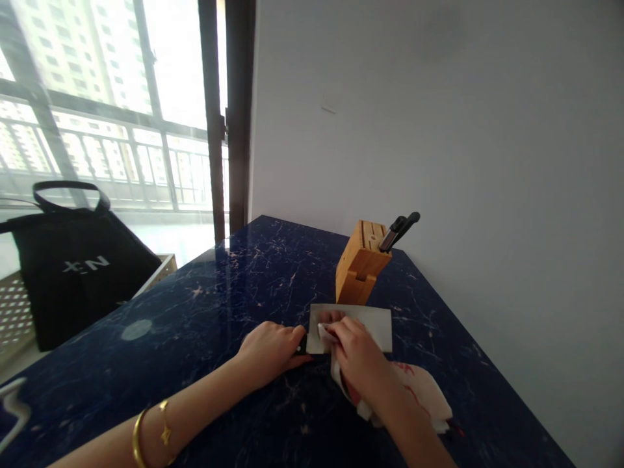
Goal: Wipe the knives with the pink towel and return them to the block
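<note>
Broad steel cleaver (363, 323) on blue marbled table (219, 292).
Left hand (270, 351) clenches handle (301, 347); right hand (359, 359) fingers clamp white-red cloth (425, 390) on blade.

Under the fingers of your right hand (358, 361) the cleaver (373, 322) is bare metal, smooth and bright enough to mirror your fingertips. The cloth (424, 390) bunched in those fingers is soft, matt fabric, white with red print. Around the fingers of your left hand (273, 351) the table (219, 292) is glossy, veined, stone-like. Beyond your fingertips the knife block (361, 263) is pale matt wood, and its knife handles (400, 231) are black with a slight sheen.
</note>
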`<state>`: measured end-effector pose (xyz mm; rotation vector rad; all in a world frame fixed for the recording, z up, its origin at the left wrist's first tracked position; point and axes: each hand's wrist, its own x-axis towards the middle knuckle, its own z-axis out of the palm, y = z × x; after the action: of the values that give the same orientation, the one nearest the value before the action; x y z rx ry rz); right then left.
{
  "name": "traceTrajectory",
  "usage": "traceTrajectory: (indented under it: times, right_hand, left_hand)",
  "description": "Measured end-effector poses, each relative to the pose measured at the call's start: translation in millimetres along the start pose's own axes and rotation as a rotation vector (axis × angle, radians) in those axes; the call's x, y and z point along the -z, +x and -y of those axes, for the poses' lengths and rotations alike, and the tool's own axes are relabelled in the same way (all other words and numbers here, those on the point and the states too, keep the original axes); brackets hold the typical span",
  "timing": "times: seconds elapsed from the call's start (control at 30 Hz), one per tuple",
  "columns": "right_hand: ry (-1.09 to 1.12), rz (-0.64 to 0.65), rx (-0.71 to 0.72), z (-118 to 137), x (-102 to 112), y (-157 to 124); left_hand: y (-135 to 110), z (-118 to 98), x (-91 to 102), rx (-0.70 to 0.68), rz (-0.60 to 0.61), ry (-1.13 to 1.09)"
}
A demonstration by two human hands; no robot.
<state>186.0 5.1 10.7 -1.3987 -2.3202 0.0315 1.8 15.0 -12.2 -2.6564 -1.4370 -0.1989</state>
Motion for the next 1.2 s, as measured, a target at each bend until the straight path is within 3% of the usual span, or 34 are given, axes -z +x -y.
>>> traceTrajectory:
  times: [0.13, 0.3, 0.4, 0.63, 0.8, 1.03, 1.2]
  right_hand:
    - [-0.033, -0.120, -0.127, -7.7, 0.8, 3.8]
    - [-0.046, -0.008, 0.053, 18.8, -5.2, -5.3]
    - [-0.032, 0.037, 0.060, 23.0, -8.1, -7.6]
    - [-0.025, -0.164, -0.069, 7.3, -11.1, 1.0]
    - [-0.021, -0.085, 0.029, 22.8, -13.7, -4.8]
    - [0.016, -0.174, -0.093, 13.9, -11.9, 7.5]
    - [0.037, -0.128, 0.009, 27.6, -12.8, 3.6]
  left_hand:
    - [0.3, 0.8, -0.4, 0.024, 0.005, -0.021]
    - [-0.2, 2.6, 0.0, 0.043, 0.004, -0.059]
    - [-0.5, 2.7, 0.2, 0.042, 0.006, -0.056]
    - [0.3, 2.1, -0.3, 0.036, -0.005, -0.051]
    - [0.3, 1.2, -0.1, 0.011, -0.006, -0.045]
    - [0.5, -2.2, -2.3, -0.005, -0.020, -0.015]
    - [-0.3, -5.8, -1.9, -0.030, -0.053, 0.008]
